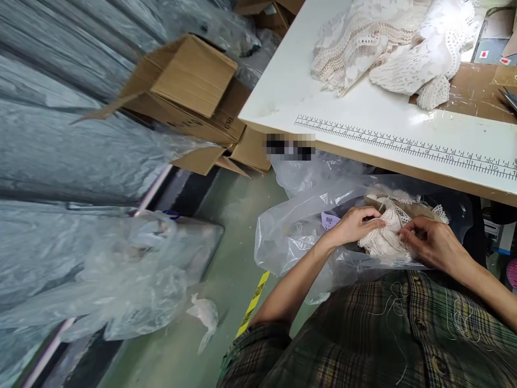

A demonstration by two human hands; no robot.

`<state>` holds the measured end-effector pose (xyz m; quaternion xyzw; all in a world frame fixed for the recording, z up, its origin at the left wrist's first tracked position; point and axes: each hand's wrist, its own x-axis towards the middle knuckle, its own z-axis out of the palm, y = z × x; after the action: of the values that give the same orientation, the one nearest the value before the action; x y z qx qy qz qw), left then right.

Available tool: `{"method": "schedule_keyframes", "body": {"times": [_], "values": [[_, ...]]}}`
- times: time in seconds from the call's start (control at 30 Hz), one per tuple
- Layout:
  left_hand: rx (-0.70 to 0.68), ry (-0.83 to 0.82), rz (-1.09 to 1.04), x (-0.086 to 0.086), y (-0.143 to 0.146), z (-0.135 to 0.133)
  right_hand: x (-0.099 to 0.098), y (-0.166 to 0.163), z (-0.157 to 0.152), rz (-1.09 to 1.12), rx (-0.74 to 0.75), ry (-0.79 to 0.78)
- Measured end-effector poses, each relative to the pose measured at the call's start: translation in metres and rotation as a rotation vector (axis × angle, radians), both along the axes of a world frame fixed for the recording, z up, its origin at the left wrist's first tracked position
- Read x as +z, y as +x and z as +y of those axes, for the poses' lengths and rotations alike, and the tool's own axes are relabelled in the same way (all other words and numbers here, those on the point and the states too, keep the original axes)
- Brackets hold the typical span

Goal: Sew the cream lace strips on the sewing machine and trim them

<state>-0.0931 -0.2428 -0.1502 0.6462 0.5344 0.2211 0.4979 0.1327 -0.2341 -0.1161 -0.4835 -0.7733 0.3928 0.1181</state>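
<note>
Cream lace fabric (385, 237) lies bunched between my hands, above an open clear plastic bag (278, 231) just in front of my body. My left hand (355, 223) grips the lace at its left side, thumb laid over the cloth. On the other side my right hand (430, 240) pinches the lace between thumb and fingertips. A thin pale strip sticks up beside the left thumb; I cannot make out what it is. More lace shows behind the hands in the bag. A small purple printed label (330, 220) sits left of my left hand.
A white table (274, 102) with a printed ruler scale (404, 143) along its edge stands ahead, holding a heap of cream lace (388, 48). Scissors (509, 99) lie at its right. Open cardboard boxes (194, 81) and plastic bags (141, 269) occupy the floor leftward.
</note>
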Motion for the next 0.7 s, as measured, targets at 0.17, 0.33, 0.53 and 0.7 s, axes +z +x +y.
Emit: {"method": "schedule_keyframes", "body": {"times": [0.17,0.33,0.53,0.7], "values": [[-0.044,-0.006,-0.044,0.003,0.0,0.002,0.001,-0.005,0.001,-0.001,-0.021,-0.007],[-0.025,0.009,-0.023,0.004,0.002,0.003,-0.004,-0.013,-0.004,-0.112,0.065,-0.002],[-0.031,-0.013,-0.051,0.001,0.001,0.004,0.002,-0.001,0.004,0.166,0.087,-0.211],[-0.046,0.008,-0.051,0.0,-0.001,0.005,0.002,0.006,0.005,0.255,0.025,-0.359]]}}
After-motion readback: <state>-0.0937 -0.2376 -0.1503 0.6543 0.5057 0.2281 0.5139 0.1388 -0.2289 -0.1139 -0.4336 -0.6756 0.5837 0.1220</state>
